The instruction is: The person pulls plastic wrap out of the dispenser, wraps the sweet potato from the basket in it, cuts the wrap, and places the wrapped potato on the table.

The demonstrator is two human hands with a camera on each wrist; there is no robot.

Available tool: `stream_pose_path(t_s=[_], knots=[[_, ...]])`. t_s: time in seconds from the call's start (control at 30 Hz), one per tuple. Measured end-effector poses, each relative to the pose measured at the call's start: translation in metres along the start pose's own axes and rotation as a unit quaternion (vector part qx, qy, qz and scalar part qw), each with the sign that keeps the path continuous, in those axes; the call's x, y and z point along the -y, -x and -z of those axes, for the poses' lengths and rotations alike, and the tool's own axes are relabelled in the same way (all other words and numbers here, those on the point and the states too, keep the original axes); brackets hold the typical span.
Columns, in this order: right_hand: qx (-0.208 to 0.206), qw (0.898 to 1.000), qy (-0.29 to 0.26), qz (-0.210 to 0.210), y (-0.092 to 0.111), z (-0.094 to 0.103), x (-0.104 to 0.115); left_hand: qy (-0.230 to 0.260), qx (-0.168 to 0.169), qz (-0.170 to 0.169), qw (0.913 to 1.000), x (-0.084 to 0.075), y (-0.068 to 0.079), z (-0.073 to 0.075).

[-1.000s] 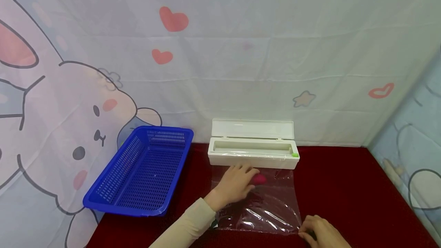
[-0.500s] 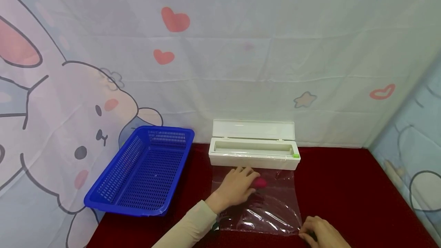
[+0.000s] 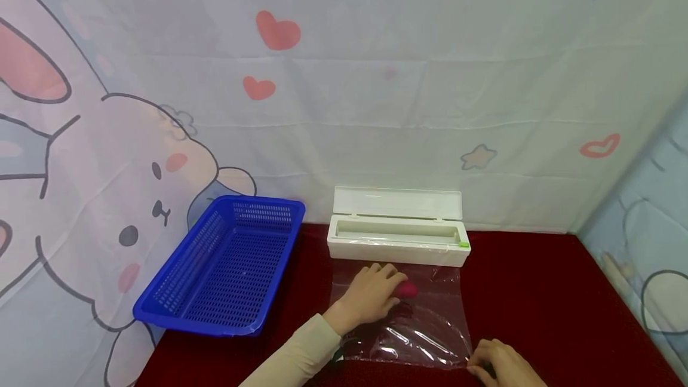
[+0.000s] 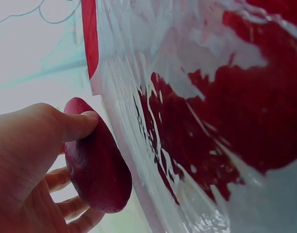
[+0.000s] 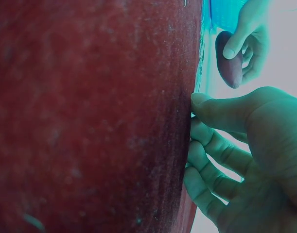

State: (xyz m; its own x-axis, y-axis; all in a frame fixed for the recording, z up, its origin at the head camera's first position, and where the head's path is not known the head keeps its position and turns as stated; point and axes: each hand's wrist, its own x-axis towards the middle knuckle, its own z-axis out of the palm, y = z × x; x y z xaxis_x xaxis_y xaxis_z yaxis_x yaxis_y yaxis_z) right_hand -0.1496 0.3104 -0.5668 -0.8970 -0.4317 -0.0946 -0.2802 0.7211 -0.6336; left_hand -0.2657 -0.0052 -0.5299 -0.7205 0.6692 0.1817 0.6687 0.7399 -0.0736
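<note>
The oblong dark-red object (image 4: 97, 160) is over the clear film (image 3: 414, 330), near the white box (image 3: 398, 252). The left hand (image 3: 368, 296) grasps it between thumb and fingers. Whether it touches the film cannot be told. The right hand (image 3: 502, 363) pinches the film's near right corner.

Assessment of method: the object is best kept level and brought down gently, clear of the film's edges, so the sheet is not dragged or wrinkled. The right hand should keep its pinch firm but not pull hard, as the thin film could crease or tear.

Compared with one second ago, the left hand and object sit slightly nearer the person, a little farther from the box. The right hand's pinch shows no clear change.

Surroundings: the box's lid (image 3: 398, 203) stands open; a blue basket (image 3: 196, 327) is to its left on the red cloth (image 3: 527, 297).
</note>
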Motion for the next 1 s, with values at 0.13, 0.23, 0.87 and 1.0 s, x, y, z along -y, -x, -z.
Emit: stream_pose_path(t_s=[0.13,0.23,0.87,1.0], knots=[[0.003,1.0,0.001,-0.008,0.0003,-0.0001,0.0003,-0.003,0.005,-0.002,1.0,0.0001,0.0003,-0.0032],[0.004,1.0,0.0,-0.008,0.0007,-0.0002,0.0003,0.0,0.006,-0.005,1.0,0.0,0.0007,-0.0052],[0.006,1.0,0.011,-0.008,-0.0003,0.0019,0.0026,0.007,0.022,0.0,0.9997,-0.0022,-0.0008,-0.0089],[0.004,1.0,0.009,-0.003,0.0002,0.002,0.0021,0.009,0.024,0.001,0.9997,-0.0033,-0.0009,-0.0088]])
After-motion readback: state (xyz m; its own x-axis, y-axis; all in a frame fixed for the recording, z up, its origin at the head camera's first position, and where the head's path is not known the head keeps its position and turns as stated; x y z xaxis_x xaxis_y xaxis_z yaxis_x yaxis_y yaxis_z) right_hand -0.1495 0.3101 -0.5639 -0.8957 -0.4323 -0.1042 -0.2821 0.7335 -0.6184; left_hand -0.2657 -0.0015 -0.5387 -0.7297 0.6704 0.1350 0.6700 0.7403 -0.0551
